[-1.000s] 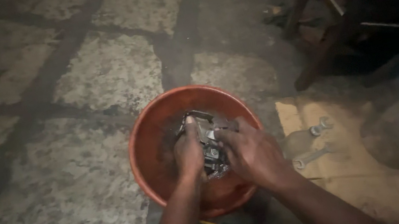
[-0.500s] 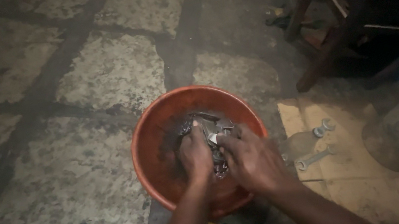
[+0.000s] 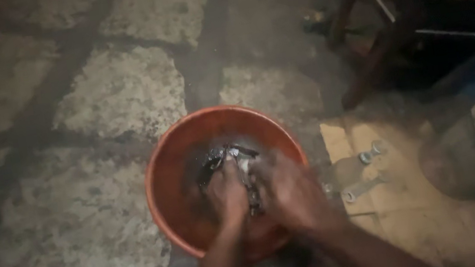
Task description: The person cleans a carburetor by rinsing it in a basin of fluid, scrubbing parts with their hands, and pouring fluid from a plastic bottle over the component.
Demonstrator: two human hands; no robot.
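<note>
head view: both hands in the orange basin [image 3: 164, 188] at centre-bottom of frame, left hand [image 3: 228, 194] and blurred right hand [image 3: 290, 194] closed round a dark metal part [image 3: 235, 159] btwn them, long axis running up-frame, w/ bolts [image 3: 369, 153] on cardboard [image 3: 426, 218] just right.

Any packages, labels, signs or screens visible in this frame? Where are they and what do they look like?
None that I can tell. Nearest thing: a flat tan cardboard sheet on the floor right of the orange basin, bare, with bolts on it. Both hands, left hand and right hand, hold a dark metal part in the basin.
</note>
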